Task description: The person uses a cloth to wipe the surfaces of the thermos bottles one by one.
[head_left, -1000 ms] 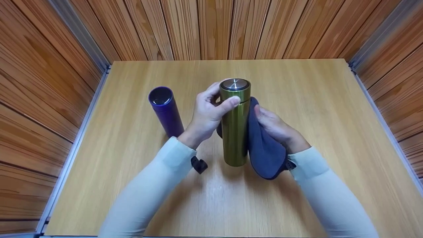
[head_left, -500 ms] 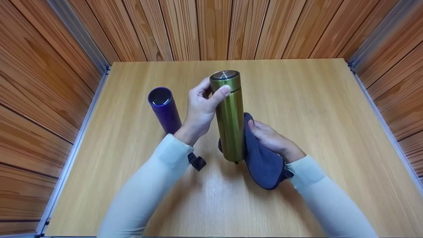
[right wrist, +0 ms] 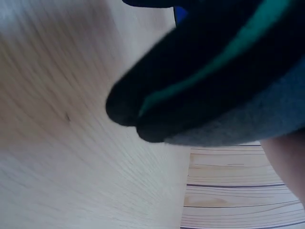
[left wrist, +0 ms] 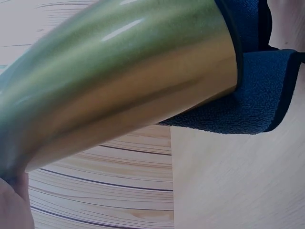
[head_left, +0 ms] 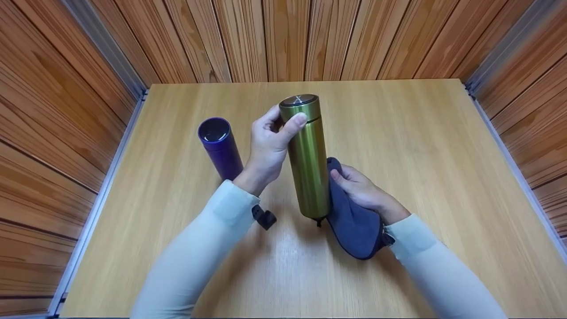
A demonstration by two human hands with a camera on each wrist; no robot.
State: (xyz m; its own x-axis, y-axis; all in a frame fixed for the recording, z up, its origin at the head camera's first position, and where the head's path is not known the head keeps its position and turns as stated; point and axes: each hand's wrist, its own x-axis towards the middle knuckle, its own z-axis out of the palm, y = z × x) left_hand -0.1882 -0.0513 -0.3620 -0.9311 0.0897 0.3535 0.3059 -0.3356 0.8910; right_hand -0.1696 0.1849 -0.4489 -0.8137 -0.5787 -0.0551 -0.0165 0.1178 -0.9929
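My left hand (head_left: 267,153) grips a shiny green thermos bottle (head_left: 308,170) near its lid, thumb across the front. The bottle leans slightly, its silver-topped lid toward the upper left. Against its lower right side, my right hand (head_left: 365,190) holds a dark blue cloth (head_left: 356,228), whose loose part hangs down. In the left wrist view the cloth (left wrist: 257,98) is fuzzy, has dark edging and wraps around the bottle's base. The cloth's folds (right wrist: 238,117) fill much of the right wrist view. Most right-hand fingers are hidden behind the cloth.
A purple bottle (head_left: 225,157) with a dark top stands left of my left hand, its lower end hidden by the wrist. The light wooden table (head_left: 443,146) is bounded by wood-plank walls (head_left: 288,40) at the back and sides.
The green bottle has shifted up and left and tilted. My right hand has slid the cloth down along its side toward the base. The purple bottle stays in place.
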